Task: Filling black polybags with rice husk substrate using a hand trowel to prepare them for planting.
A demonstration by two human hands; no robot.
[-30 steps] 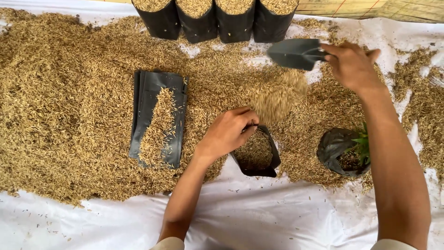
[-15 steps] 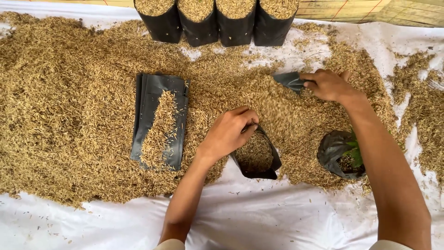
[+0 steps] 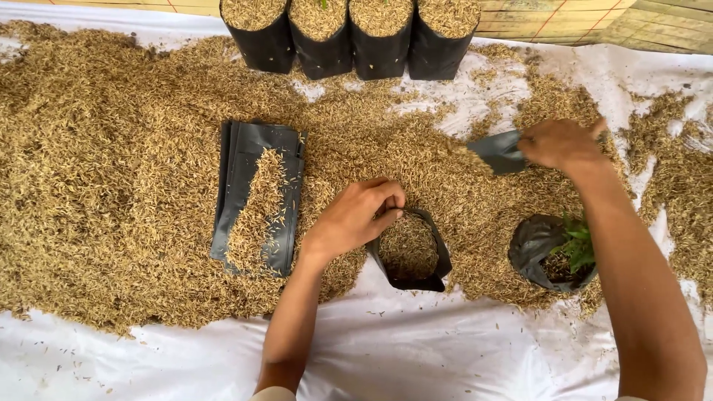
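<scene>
While our left hand [image 3: 355, 217] pinches the near-left rim of the small black grow bag [image 3: 410, 249], fingers curled over the edge to keep its mouth open, our right hand [image 3: 562, 142] is closed around a dark scoop [image 3: 499, 151] whose blade sits low in the husk pile, to the far right of the bag. We cannot tell how much husk the scoop carries.

Progress, as we judge it:
- Four black bags [image 3: 349, 33] stand in a row at the far edge, all heaped with husk to the top; these look finished.
- The bag in hand sits at the near edge of the rice husk [image 3: 111, 186], on the white sheet [image 3: 416, 356]. It is partly filled, the husk level below the rim, so it looks to need more.
- A flat stack of empty bags [image 3: 245, 148] lies to the left, with husk spilled over it; these are untouched.
- To the right, just beside our right forearm, another black bag with a green seedling [image 3: 553, 252] holds dark soil, not husk.

Plenty of loose husk lies across the sheet.
</scene>
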